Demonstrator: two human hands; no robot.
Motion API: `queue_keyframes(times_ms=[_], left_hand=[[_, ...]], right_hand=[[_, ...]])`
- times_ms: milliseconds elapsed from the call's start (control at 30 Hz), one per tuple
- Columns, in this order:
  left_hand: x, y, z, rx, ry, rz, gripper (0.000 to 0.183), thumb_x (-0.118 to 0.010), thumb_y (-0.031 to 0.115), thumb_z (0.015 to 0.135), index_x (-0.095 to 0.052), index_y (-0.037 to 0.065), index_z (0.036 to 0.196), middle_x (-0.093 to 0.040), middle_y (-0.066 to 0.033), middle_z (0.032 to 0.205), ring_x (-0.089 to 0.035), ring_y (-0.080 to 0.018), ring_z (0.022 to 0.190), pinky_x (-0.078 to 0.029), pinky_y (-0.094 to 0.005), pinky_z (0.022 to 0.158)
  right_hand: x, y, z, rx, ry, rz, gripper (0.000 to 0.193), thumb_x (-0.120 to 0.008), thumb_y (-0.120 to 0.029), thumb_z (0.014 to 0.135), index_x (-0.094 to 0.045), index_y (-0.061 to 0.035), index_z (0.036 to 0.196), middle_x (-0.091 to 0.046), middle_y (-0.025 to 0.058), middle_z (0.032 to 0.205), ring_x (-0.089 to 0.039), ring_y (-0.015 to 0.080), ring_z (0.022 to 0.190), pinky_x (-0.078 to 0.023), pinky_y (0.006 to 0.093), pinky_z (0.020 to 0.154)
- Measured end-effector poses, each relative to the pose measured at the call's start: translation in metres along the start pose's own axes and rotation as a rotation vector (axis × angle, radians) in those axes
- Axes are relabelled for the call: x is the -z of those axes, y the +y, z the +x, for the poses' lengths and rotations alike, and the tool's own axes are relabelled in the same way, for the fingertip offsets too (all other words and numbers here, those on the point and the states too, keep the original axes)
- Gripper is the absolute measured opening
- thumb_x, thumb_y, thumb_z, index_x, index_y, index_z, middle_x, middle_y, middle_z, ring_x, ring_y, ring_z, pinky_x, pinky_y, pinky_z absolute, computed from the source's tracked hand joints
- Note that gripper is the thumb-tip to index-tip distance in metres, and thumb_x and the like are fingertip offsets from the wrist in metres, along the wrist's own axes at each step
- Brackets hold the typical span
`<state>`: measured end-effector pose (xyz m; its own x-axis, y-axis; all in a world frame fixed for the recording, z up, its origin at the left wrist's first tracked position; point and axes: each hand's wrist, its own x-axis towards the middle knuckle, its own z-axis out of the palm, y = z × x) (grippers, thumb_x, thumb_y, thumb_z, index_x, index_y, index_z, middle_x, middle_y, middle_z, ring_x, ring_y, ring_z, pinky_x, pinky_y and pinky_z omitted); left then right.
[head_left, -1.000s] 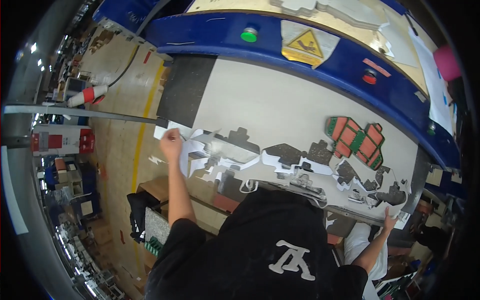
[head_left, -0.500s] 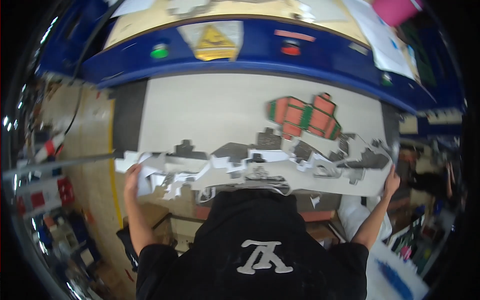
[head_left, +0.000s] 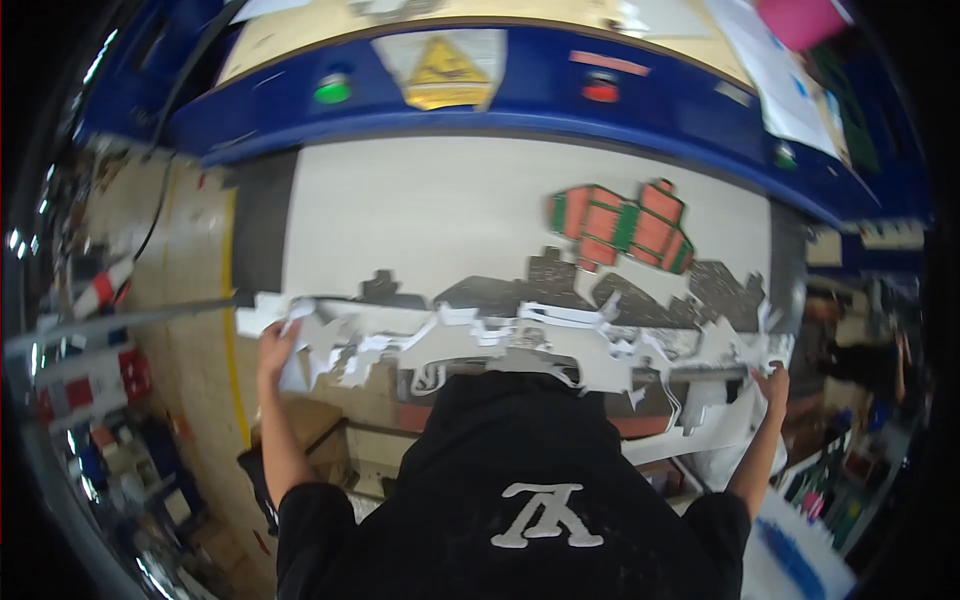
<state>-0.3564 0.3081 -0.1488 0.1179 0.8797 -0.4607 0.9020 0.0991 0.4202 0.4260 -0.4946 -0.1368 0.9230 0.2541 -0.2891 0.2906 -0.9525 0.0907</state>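
Note:
A long white sheet with cut-out gaps and ragged edges (head_left: 570, 345) stretches in front of my body. My left hand (head_left: 277, 348) is closed on its left end. At the other end, my right hand (head_left: 771, 385) pinches the sheet near its corner, where strips hang loose and curl downward. Beyond it lies a pale board (head_left: 420, 215); dark cut-out shapes (head_left: 625, 300) show along its near side. A flat orange piece with green bands (head_left: 625, 228), like a cutting die, rests on the board's right half, apart from both hands.
A blue machine beam (head_left: 540, 75) crosses behind the board, with a green button (head_left: 332, 89), a red button (head_left: 600, 87) and a yellow warning sign (head_left: 447, 74). A grey bar (head_left: 130, 325) juts in at the left. White bagged material (head_left: 725, 460) sits at the lower right.
My right hand has come down toward me, drawing the sheet's right end off the board. More dark shapes are uncovered there. My left hand keeps its hold with little movement.

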Motion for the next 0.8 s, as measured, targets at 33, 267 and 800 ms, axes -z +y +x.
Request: queue_keyframes(times_ms=[33, 267, 800], left_hand=[[-0.004, 0.011, -0.003, 0.019, 0.056, 0.294, 0.07, -0.075, 0.054, 0.095, -0.071, -0.007, 0.129, -0.075, -0.026, 0.126, -0.073, -0.0355, 0.116, -0.055, -0.0432, 0.103], [0.053, 0.072, -0.027, 0.028, 0.013, 0.146, 0.063, -0.079, 0.051, 0.09, -0.077, -0.005, 0.119, -0.073, -0.0271, 0.129, -0.071, -0.0394, 0.122, -0.054, -0.044, 0.105], [-0.038, -0.027, -0.032, -0.005, 0.074, -0.076, 0.06, -0.08, 0.043, 0.091, -0.072, -0.005, 0.126, -0.076, -0.0268, 0.118, -0.074, -0.0419, 0.109, -0.057, -0.046, 0.098]], right_hand=[[-0.014, -0.034, -0.008, -0.053, 0.067, 0.102, 0.066, -0.09, -0.04, 0.084, -0.066, 0.0025, 0.128, -0.071, 0.0265, 0.127, -0.067, 0.0459, 0.121, -0.053, 0.0492, 0.104], [-0.054, -0.28, -0.105, 0.568, 0.214, 0.584, 0.058, -0.083, -0.023, 0.09, -0.06, -0.0018, 0.139, -0.057, 0.0248, 0.15, -0.05, 0.0436, 0.143, -0.035, 0.0505, 0.123], [-0.034, -0.388, -0.15, 0.599, -0.159, 0.295, 0.057, -0.093, -0.045, 0.075, -0.074, -0.0086, 0.114, -0.073, 0.0135, 0.107, -0.066, 0.0362, 0.112, -0.04, 0.0541, 0.111]])
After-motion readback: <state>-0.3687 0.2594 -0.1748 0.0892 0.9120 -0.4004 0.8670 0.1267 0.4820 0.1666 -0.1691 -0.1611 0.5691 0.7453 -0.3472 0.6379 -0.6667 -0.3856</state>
